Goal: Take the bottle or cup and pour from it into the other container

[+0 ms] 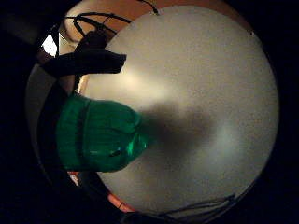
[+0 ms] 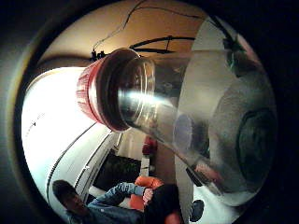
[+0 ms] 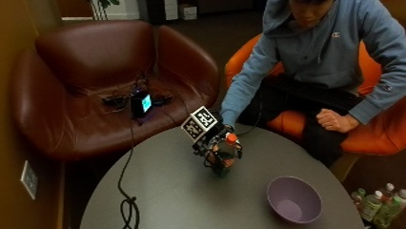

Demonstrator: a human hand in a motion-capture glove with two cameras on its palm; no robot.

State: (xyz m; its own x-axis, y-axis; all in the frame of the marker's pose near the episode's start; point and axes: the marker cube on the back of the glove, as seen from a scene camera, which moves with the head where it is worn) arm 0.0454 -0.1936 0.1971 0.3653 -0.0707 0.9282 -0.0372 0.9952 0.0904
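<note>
A clear bottle [image 3: 224,156] with an orange-red cap [image 3: 231,138] and a green lower part stands upright near the middle of the round grey table [image 3: 177,191]. My gloved right hand [image 3: 212,142] grips it from the side, fingers curled round its body. Whether its base touches the table I cannot tell. An empty purple bowl [image 3: 293,199] sits on the table to the bottle's front right, well apart from it. The little finger side palm view shows the green base [image 1: 98,135] over the table [image 1: 201,84]. The thumb side palm view shows the red cap [image 2: 91,91] and the clear neck [image 2: 149,109].
A black cable [image 3: 126,205] lies coiled on the table's left side and runs to a small device [image 3: 141,102] on the brown armchair [image 3: 95,62]. Several bottles [image 3: 379,204] stand on the floor at the right. The person's bare left hand [image 3: 333,120] rests on their lap.
</note>
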